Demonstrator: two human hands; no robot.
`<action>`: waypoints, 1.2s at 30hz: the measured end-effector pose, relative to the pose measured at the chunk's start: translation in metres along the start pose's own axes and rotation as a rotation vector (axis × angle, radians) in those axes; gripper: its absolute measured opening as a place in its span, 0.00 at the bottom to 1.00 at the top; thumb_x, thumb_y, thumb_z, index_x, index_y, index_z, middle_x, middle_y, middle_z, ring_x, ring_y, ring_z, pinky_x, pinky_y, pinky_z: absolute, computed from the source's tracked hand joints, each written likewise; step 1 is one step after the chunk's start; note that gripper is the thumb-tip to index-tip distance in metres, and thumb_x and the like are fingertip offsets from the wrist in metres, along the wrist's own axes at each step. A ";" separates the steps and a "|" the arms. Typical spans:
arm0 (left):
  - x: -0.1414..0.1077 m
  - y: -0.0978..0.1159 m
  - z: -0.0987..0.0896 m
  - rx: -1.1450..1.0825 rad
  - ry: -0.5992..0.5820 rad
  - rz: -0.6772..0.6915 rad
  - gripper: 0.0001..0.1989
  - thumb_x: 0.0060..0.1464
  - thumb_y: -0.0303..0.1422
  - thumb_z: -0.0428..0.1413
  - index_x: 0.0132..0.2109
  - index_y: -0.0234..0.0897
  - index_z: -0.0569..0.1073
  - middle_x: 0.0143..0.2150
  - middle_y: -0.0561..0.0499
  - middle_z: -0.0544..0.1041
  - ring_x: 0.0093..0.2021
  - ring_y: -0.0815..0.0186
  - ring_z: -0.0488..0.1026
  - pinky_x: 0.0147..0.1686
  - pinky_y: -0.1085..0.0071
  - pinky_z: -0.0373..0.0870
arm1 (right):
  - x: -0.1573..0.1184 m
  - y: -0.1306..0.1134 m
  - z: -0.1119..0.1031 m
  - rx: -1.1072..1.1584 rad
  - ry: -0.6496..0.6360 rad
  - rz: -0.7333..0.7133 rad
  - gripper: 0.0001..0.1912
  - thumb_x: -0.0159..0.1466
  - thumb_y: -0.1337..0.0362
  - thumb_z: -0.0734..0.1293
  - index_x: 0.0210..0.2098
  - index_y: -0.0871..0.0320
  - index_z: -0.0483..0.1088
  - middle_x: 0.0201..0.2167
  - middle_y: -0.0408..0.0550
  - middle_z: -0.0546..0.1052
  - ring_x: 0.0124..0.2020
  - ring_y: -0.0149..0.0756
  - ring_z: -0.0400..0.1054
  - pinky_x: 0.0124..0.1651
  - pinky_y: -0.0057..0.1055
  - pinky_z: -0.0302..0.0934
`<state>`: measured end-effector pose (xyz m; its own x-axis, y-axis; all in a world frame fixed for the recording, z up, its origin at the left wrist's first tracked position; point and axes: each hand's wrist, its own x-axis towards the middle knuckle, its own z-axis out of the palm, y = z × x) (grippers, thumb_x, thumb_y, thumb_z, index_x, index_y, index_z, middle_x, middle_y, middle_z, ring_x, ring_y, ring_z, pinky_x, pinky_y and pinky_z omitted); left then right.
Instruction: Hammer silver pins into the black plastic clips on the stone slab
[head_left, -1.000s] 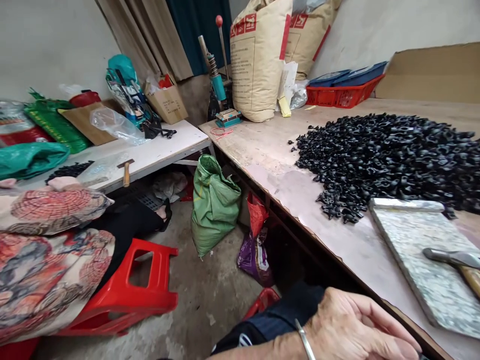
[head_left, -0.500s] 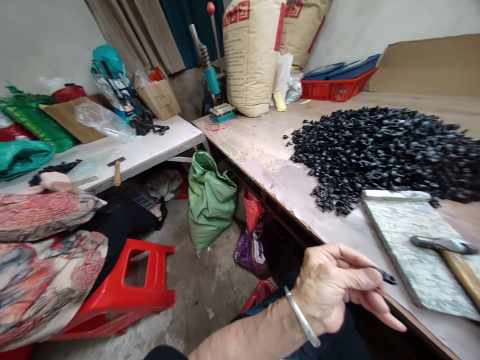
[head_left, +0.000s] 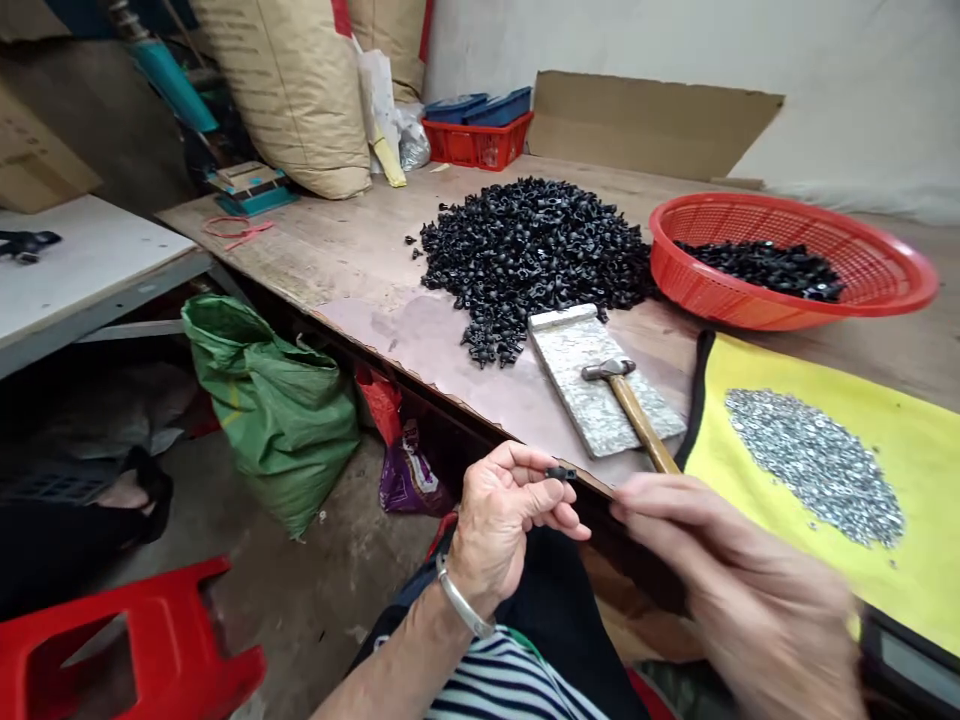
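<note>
Between the thumb and fingers of my left hand (head_left: 499, 525) is a small black plastic part (head_left: 561, 473), held just off the front edge of the worktable. My right hand (head_left: 750, 580) is to the right of it, blurred, with its fingertips pressed together in a pinch; whatever they hold is hidden. Behind my hands lies a hammer (head_left: 631, 405), its head on a mottled grey slab (head_left: 559, 350). Many like black parts form a large pile (head_left: 540, 240) beyond the slab. Small shiny metal pieces (head_left: 817, 465) are spread on a yellow cloth (head_left: 757, 365) at the right.
A red plastic basket (head_left: 795, 315) with black parts stands at the back right. A teal hand press (head_left: 176, 90) and tall paper sacks (head_left: 300, 100) are at the far left. A green sack (head_left: 270, 420) and a red stool (head_left: 180, 640) stand on the floor.
The view has swung right, bringing the red basket, yellow cloth and metal pieces into sight. My right hand has come into view; my left hand still holds the black part.
</note>
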<state>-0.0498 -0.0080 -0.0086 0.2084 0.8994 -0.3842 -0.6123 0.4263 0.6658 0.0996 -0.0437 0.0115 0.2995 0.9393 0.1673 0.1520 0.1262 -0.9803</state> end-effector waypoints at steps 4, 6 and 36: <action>-0.003 -0.003 0.000 0.047 0.007 0.023 0.13 0.39 0.27 0.65 0.33 0.29 0.70 0.20 0.51 0.74 0.19 0.68 0.72 0.23 0.68 0.75 | -0.001 0.026 0.042 0.159 -0.013 0.064 0.02 0.53 0.66 0.72 0.28 0.54 0.77 0.36 0.48 0.76 0.41 0.40 0.70 0.43 0.35 0.67; -0.002 -0.004 -0.002 0.053 0.013 0.024 0.13 0.39 0.28 0.64 0.32 0.30 0.69 0.18 0.53 0.72 0.19 0.67 0.72 0.22 0.68 0.74 | 0.000 0.037 0.046 0.231 0.020 0.172 0.04 0.51 0.65 0.73 0.28 0.56 0.77 0.36 0.49 0.77 0.40 0.41 0.70 0.42 0.36 0.67; 0.000 -0.018 -0.002 0.056 -0.004 0.039 0.06 0.40 0.25 0.61 0.29 0.29 0.71 0.20 0.50 0.74 0.17 0.68 0.70 0.17 0.72 0.72 | 0.007 0.027 0.035 0.416 -0.006 0.486 0.08 0.40 0.68 0.76 0.21 0.59 0.76 0.22 0.45 0.75 0.19 0.31 0.67 0.21 0.25 0.64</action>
<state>-0.0404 -0.0158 -0.0217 0.1883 0.9157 -0.3551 -0.5767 0.3958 0.7147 0.0727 -0.0227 -0.0179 0.2369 0.9222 -0.3057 -0.3786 -0.2022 -0.9032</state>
